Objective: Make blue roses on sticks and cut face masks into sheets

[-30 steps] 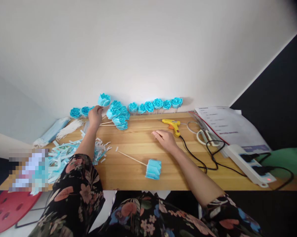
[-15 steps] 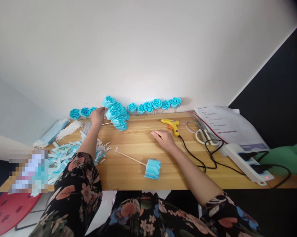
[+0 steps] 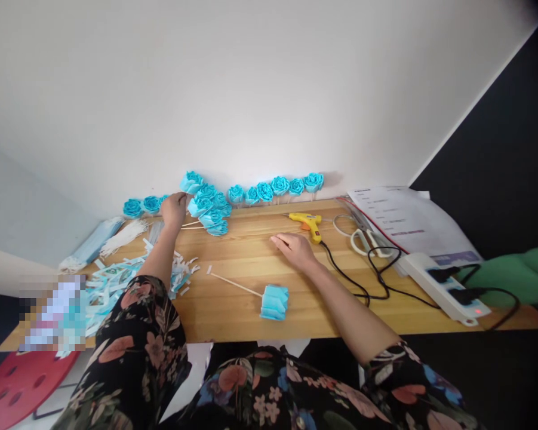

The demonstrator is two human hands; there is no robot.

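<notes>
My left hand (image 3: 174, 210) is at the back left of the table, closed at the stem of a blue artificial rose (image 3: 191, 181). That rose is above and beside a pile of similar blue roses (image 3: 212, 209), whose thin sticks point left. The stem inside my fingers is mostly hidden. My right hand (image 3: 294, 249) rests on the tabletop with its fingers curled together, and I see nothing in it. Just beyond it lies a yellow glue gun (image 3: 311, 224). Nearer to me, a folded blue piece on a stick (image 3: 274, 302) lies on the wood.
Several blue roses (image 3: 280, 186) lean against the wall. Left are cut scraps (image 3: 116, 280), white cords (image 3: 123, 236) and a light-blue stack (image 3: 92, 245). Right are scissors (image 3: 369, 242), papers (image 3: 394, 215) and a power strip (image 3: 448, 289) with black cables. A red stool (image 3: 31, 382) stands below.
The camera view has shifted slightly. My left hand stays at the rose, which leans a touch further left from the pile. My right hand stays in place on the table.
</notes>
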